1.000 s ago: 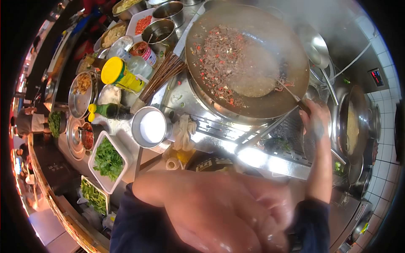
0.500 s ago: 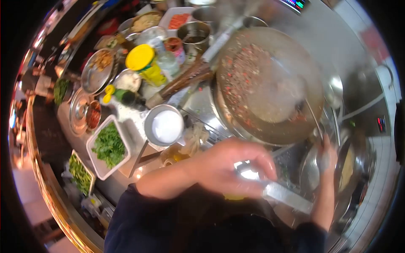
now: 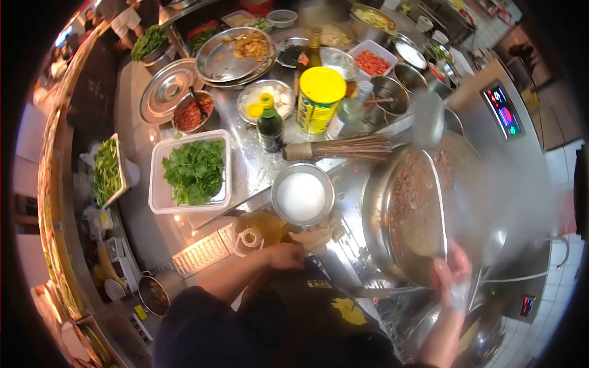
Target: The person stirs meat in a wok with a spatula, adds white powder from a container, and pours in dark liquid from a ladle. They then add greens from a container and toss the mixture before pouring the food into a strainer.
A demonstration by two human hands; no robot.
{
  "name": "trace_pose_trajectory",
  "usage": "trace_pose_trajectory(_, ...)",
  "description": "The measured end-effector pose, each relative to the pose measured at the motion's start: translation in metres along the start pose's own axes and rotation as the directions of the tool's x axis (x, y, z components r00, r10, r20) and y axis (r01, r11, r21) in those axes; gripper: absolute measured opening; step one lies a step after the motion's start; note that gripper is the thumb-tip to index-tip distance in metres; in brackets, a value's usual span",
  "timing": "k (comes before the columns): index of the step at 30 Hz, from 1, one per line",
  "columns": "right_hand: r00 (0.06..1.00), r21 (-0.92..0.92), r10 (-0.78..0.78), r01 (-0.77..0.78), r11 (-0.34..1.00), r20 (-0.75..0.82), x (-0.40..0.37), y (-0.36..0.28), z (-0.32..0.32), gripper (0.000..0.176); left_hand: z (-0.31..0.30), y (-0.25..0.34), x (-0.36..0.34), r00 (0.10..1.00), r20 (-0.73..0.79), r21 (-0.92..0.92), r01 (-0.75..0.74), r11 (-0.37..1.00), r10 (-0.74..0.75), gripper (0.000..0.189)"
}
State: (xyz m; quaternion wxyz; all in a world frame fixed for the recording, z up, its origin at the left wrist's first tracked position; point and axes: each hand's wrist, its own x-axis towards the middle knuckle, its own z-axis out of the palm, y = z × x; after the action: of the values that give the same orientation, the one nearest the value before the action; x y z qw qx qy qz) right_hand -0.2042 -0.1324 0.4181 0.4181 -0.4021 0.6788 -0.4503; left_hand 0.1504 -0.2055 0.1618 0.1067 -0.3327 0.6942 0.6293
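Observation:
My right hand [image 3: 453, 273], with a pale patch at the wrist, grips the long handle of a metal ladle [image 3: 443, 208]. The ladle's blurred bowl is raised over the far rim of a large wok [image 3: 375, 236]. Chopped meat with red bits [image 3: 420, 178] lies in the wok under drifting steam. My left hand [image 3: 287, 256] is closed in front of my apron, beside a crumpled cloth [image 3: 319, 236] and a jug of yellowish liquid [image 3: 261, 230]; its fingers are partly hidden. Just beyond stands a pot of white contents [image 3: 302, 195].
A bamboo brush [image 3: 343, 149] lies by the wok's left side. Behind it stand a yellow-lidded tin [image 3: 321, 92] and a green bottle [image 3: 269, 126]. Leafy greens fill a white tub [image 3: 156, 184] on the left. A lit control panel [image 3: 502, 110] is at the right.
My view has swung so the counter sits further right. My left hand has drawn back from the foreground towards the jug and cloth. The ladle has risen out of the wok.

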Motion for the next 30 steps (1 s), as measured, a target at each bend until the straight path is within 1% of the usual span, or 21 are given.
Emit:
trace_pose_trajectory(1,0.997,-0.077,-0.053,0.056,0.995,0.048,0.018,-0.017,0.024,0.054,0.01,-0.017,0.011,0.997,-0.074,-0.03,0.031,0.999,-0.033,0.028)
trace_pose_trajectory(2,0.985,-0.073,0.041,-0.03,0.997,0.167,0.036,-0.044,0.044,0.054,0.022,-0.033,0.025,0.987,-0.146,-0.065,0.057,0.996,-0.066,0.03)
trace_pose_trajectory(3,0.978,-0.196,-0.066,0.106,0.975,0.198,0.058,-0.052,0.066,0.054,0.036,-0.05,0.043,0.97,-0.219,-0.103,0.08,0.991,-0.102,0.032)
trace_pose_trajectory(4,0.957,-0.275,-0.128,0.2,0.94,0.26,0.074,-0.066,0.091,0.054,0.054,-0.073,0.065,0.95,-0.286,-0.137,0.089,0.987,-0.125,0.029)
trace_pose_trajectory(5,0.929,-0.34,-0.189,0.298,0.892,0.319,0.091,-0.08,0.117,0.053,0.074,-0.084,0.084,0.957,-0.217,-0.436,0.083,0.896,-0.194,0.026)
trace_pose_trajectory(6,0.864,-0.498,-0.315,0.487,0.717,0.392,0.109,-0.093,0.141,0.053,0.085,-0.088,0.107,0.963,-0.14,-0.688,0.073,0.722,-0.23,0.024)
trace_pose_trajectory(7,0.78,-0.61,-0.397,0.626,0.486,0.484,0.121,-0.099,0.162,0.052,0.093,-0.082,0.113,0.975,-0.051,-0.833,0.078,0.548,-0.217,0.021)
trace_pose_trajectory(8,0.774,-0.649,-0.368,0.633,0.422,0.516,0.128,-0.101,0.181,0.051,0.102,-0.076,0.12,0.979,0.037,-0.932,0.107,0.348,-0.201,0.019)
trace_pose_trajectory(9,0.763,-0.68,-0.349,0.645,0.35,0.544,0.137,-0.103,0.201,0.049,0.098,-0.058,0.112,0.984,0.095,-0.965,0.129,0.229,-0.152,0.017)
trace_pose_trajectory(10,0.756,-0.706,-0.324,0.651,0.278,0.569,0.144,-0.102,0.218,0.047,0.108,-0.056,0.12,0.983,0.137,-0.972,0.157,0.174,-0.122,0.015)
trace_pose_trajectory(11,0.759,-0.716,-0.293,0.649,0.258,0.582,0.15,-0.097,0.233,0.045,0.118,-0.054,0.127,0.98,0.179,-0.975,0.189,0.12,-0.09,0.013)
trace_pose_trajectory(13,0.763,-0.735,-0.238,0.645,0.211,0.601,0.163,-0.084,0.257,0.04,0.168,-0.068,0.166,0.972,0.223,-0.96,0.233,0.157,-0.079,0.011)
trace_pose_trajectory(15,0.75,-0.748,-0.262,0.651,0.128,0.607,0.174,-0.07,0.27,0.037,0.178,-0.066,0.175,0.964,0.217,-0.919,0.256,0.299,-0.156,0.012)
trace_pose_trajectory(17,0.752,-0.765,-0.257,0.64,0.063,0.608,0.182,-0.056,0.275,0.036,0.187,-0.059,0.176,0.956,0.235,-0.908,0.28,0.31,-0.175,0.014)
trace_pose_trajectory(20,0.733,-0.693,-0.155,0.677,0.246,0.662,0.187,-0.051,0.275,0.04,0.175,-0.041,0.145,0.948,0.292,-0.939,0.309,0.149,-0.126,0.02)
trace_pose_trajectory(23,0.751,-0.682,-0.086,0.636,0.362,0.655,0.19,-0.042,0.271,0.045,0.178,-0.037,0.14,0.95,0.295,-0.942,0.306,0.137,-0.1,0.02)
trace_pose_trajectory(25,0.793,-0.675,-0.03,0.537,0.506,0.608,0.202,-0.025,0.264,0.048,0.184,-0.036,0.142,0.952,0.293,-0.942,0.303,0.144,-0.087,0.02)
trace_pose_trajectory(26,0.816,-0.663,0.019,0.455,0.595,0.577,0.203,-0.023,0.26,0.048,0.187,-0.036,0.143,0.952,0.295,-0.941,0.304,0.151,-0.08,0.02)
trace_pose_trajectory(27,0.836,-0.643,0.068,0.363,0.674,0.544,0.203,-0.024,0.259,0.049,0.188,-0.035,0.143,0.953,0.294,-0.94,0.303,0.157,-0.075,0.02)
trace_pose_trajectory(29,0.848,-0.558,0.218,0.107,0.823,0.483,0.187,-0.042,0.266,0.049,0.192,-0.033,0.142,0.953,0.298,-0.938,0.304,0.168,-0.058,0.021)
trace_pose_trajectory(30,0.851,-0.499,0.234,0.037,0.866,0.469,0.181,-0.044,0.267,0.052,0.194,-0.034,0.142,0.951,0.303,-0.935,0.308,0.175,-0.053,0.021)
